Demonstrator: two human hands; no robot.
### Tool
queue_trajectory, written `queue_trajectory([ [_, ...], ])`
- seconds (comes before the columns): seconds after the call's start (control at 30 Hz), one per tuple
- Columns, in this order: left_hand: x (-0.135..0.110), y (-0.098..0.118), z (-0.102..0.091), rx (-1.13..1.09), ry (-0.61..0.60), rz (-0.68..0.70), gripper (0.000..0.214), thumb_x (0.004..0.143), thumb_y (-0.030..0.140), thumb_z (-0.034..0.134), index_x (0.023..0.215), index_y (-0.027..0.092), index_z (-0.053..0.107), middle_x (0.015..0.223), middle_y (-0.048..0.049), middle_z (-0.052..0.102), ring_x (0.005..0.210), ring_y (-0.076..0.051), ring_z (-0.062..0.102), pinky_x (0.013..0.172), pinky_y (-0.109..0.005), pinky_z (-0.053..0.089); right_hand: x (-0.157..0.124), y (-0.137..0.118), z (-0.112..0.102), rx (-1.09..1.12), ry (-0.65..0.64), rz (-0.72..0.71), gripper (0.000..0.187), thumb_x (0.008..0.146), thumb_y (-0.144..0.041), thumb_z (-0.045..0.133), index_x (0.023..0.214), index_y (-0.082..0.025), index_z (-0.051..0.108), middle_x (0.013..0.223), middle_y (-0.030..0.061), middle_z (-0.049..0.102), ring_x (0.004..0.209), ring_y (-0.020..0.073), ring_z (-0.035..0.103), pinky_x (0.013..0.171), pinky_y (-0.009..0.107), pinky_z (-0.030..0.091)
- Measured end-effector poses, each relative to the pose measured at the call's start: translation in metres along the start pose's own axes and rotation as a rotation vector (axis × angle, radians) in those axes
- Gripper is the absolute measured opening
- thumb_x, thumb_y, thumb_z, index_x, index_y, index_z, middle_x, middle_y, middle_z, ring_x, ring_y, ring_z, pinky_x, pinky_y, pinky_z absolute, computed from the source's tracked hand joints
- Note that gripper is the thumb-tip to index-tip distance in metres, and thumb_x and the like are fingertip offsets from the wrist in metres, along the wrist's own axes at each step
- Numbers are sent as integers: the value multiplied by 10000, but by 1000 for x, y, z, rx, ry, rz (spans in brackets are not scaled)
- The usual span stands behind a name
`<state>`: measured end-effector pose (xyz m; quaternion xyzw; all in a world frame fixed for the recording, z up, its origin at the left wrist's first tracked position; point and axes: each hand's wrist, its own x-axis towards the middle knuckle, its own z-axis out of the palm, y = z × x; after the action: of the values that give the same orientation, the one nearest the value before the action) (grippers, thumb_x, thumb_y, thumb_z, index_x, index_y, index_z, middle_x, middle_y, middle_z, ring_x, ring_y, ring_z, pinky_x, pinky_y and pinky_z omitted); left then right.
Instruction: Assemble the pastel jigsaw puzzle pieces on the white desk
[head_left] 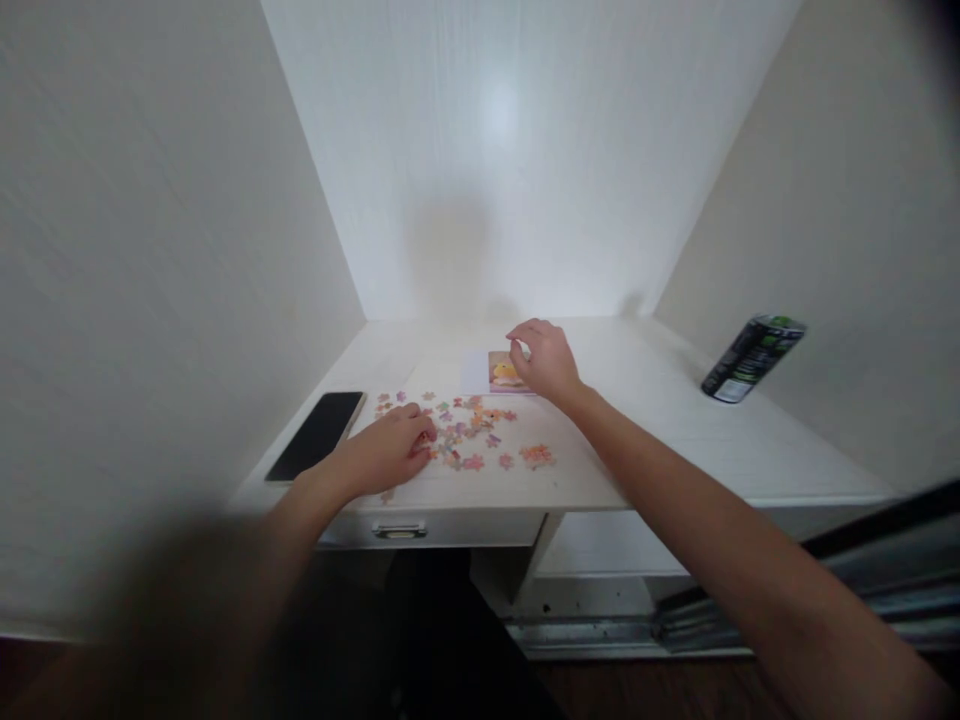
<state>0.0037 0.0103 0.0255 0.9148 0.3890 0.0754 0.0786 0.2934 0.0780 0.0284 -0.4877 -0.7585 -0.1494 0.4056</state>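
Observation:
Loose jigsaw puzzle pieces, pink, orange and purple, lie scattered over the front of the white desk. Among them at the left rests my left hand, its fingers curled, with a puzzle piece showing between the fingertips and thumb. Farther back, my right hand is raised over the right side of a small picture card with a yellow figure on it. Thumb and index finger of this hand come together in a pinch; whatever they hold is too small to make out. A few joined-looking pieces lie at the right of the spread.
A dark-screened phone lies left of the pieces. On the right of the desk a black and green can appears tilted. White panels enclose the desk at the back and sides. Below the front edge is a drawer with a metal handle.

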Motion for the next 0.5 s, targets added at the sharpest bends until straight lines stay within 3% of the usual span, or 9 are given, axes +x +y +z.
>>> queue_trajectory([
  [0.1, -3, -2, 1, -16, 24, 20, 210, 858, 241, 476, 922, 190, 670, 936, -82, 589, 891, -231, 581, 818, -355, 454, -25, -9, -34, -56, -7, 33, 238, 897, -206, 485, 994, -158, 696, 1029, 104, 698, 985, 246, 604, 896, 395, 425],
  [0.27, -9, -8, 5, -47, 56, 41, 204, 864, 228, 468, 882, 200, 669, 936, -71, 589, 874, -217, 588, 789, -332, 453, -109, -11, -91, -70, -13, 225, 260, 894, -269, 501, 1060, -163, 670, 1009, 102, 702, 872, 223, 635, 837, 376, 481],
  [0.37, -11, -11, 7, -46, 79, 45, 183, 865, 223, 472, 887, 192, 652, 954, -74, 598, 894, -215, 586, 797, -324, 458, -149, -6, -101, -99, -11, 396, 296, 872, -314, 521, 1067, -140, 659, 956, 108, 701, 804, 223, 637, 762, 370, 503],
  [0.5, -14, -13, 10, -18, 108, 54, 156, 875, 214, 477, 875, 172, 627, 952, -91, 603, 908, -225, 570, 822, -343, 456, -158, -10, -95, -207, 94, 509, 323, 869, -354, 500, 1030, -125, 662, 906, 119, 695, 778, 234, 631, 767, 386, 495],
])
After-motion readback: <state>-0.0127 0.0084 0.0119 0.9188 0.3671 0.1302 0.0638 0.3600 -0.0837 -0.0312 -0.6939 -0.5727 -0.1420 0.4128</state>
